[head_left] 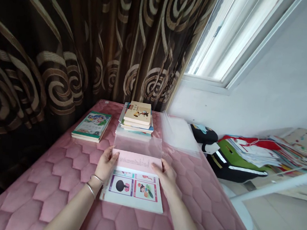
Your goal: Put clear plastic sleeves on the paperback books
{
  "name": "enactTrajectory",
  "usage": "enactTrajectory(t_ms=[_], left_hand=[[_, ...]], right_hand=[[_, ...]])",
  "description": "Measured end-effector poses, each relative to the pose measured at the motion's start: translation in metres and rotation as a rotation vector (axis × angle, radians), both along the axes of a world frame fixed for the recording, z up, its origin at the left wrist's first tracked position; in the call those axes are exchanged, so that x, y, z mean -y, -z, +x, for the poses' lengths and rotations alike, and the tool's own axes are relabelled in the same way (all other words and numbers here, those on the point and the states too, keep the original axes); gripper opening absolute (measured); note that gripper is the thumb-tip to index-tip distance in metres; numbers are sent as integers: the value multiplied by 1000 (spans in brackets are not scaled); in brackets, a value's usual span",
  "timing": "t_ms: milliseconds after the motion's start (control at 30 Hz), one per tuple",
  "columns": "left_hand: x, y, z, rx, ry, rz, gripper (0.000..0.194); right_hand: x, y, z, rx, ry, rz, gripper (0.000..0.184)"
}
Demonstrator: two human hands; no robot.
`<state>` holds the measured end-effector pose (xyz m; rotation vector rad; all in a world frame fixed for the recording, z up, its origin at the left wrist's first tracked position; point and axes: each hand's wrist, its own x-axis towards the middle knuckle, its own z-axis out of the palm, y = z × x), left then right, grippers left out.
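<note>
An open book lies on the pink quilted mattress in front of me, its white page printed with framed cartoon pictures. Across its upper part stands a pink cover flap with small lines of text. A clear plastic book cover extends beyond the flap's far edge. My left hand, below which two silver bangles circle the wrist, pinches the flap's left edge with the thumb on top. At the right edge, my right hand grips it the same way. The fingers underneath are partly hidden.
Beyond the open book is a stack of books. Green-covered books lie at the left, and clear plastic sheets at the right. Past the mattress edge are a black and green bag and piled papers. A patterned curtain hangs behind.
</note>
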<state>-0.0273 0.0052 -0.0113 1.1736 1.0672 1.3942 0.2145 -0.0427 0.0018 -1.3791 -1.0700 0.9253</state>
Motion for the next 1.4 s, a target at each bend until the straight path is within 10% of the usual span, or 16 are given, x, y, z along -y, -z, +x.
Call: enactTrajectory(t_ms=[1400], left_hand=[[10, -17, 3, 81, 16, -28, 47]], right_hand=[[7, -13, -8, -22, 75, 12, 40]])
